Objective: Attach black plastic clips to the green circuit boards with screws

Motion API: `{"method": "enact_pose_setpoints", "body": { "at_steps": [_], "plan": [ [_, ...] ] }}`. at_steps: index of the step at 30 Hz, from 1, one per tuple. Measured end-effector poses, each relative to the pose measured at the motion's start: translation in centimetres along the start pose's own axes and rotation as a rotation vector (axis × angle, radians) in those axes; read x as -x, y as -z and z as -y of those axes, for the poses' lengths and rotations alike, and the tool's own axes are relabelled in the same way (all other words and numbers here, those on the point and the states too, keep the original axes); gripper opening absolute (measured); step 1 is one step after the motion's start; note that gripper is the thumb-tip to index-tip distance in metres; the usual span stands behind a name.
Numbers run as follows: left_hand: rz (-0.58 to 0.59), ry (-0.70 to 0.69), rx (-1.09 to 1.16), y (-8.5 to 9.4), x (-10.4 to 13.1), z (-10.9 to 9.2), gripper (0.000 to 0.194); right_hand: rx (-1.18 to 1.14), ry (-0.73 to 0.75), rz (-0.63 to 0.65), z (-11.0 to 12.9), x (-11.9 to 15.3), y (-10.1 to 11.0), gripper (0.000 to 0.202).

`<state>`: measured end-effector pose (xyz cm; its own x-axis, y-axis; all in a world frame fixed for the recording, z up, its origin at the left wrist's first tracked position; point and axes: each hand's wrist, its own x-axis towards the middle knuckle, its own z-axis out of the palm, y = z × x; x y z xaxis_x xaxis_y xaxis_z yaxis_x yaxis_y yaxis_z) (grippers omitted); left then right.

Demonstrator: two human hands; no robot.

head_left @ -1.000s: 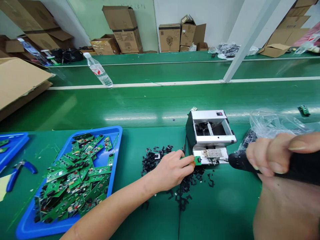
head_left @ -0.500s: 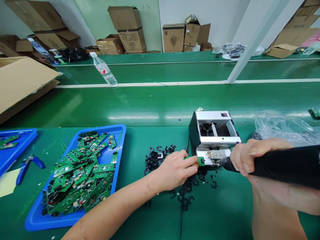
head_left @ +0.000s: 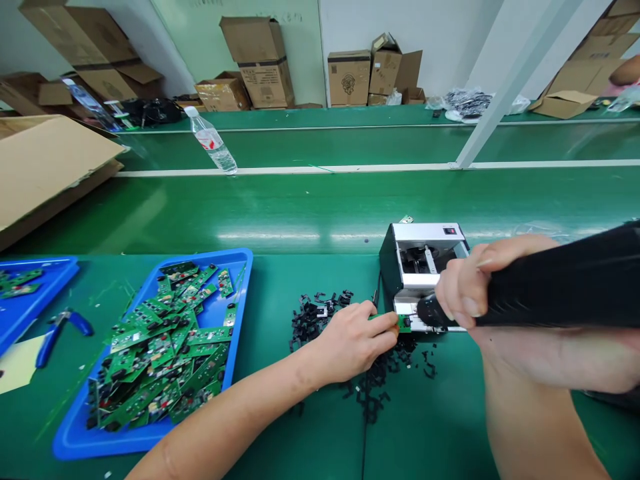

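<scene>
My left hand (head_left: 357, 337) is closed on a small green circuit board (head_left: 404, 324), whose far end lies at the front ledge of a silver-and-black machine (head_left: 425, 231). My right hand (head_left: 470, 283) wraps round a black electric screwdriver (head_left: 565, 280), which tilts down to the left. Its nose is over the machine's ledge, close to the board; the bit's tip I cannot make out. Beneath and beside my left hand lie many small black plastic clips (head_left: 310, 323).
A blue tray (head_left: 243, 300) heaped with circuit boards stands left, with blue-handled pliers (head_left: 60, 330) and another blue tray (head_left: 50, 267) beyond. A water bottle (head_left: 213, 141) stands at the back. A cable (head_left: 364, 440) runs toward me; a pale post (head_left: 505, 93) rises at right.
My right hand has brought the screwdriver left and up over the machine's ledge, covering its metal fixture. My left hand keeps its hold on the board almost unmoved.
</scene>
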<state>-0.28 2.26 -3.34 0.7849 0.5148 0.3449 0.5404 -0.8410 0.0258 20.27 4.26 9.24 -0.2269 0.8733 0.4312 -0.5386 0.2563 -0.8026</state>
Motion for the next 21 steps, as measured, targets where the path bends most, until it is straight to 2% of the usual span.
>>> {"method": "enact_pose_setpoints", "body": {
  "at_steps": [2, 5, 14, 21],
  "plan": [
    [0.012, -0.005, 0.007, 0.1, 0.0, 0.0, 0.018, 0.07, 0.037, -0.029, -0.6, -0.6, -0.8, 0.059],
    [0.04, -0.008, 0.014, 0.0, 0.0, 0.0, 0.021, 0.138, 0.014, -0.036, -1.0, -0.8, -1.1, 0.069],
    [0.033, -0.006, -0.003, 0.1, -0.1, 0.0, 0.02, 0.142, -0.092, -0.081, -1.7, -0.7, -0.8, 0.07],
    [0.024, 0.0, -0.017, 0.1, -0.1, -0.1, 0.019, 0.07, -0.042, 0.02, -2.6, -1.0, -1.0, 0.067]
  ]
}}
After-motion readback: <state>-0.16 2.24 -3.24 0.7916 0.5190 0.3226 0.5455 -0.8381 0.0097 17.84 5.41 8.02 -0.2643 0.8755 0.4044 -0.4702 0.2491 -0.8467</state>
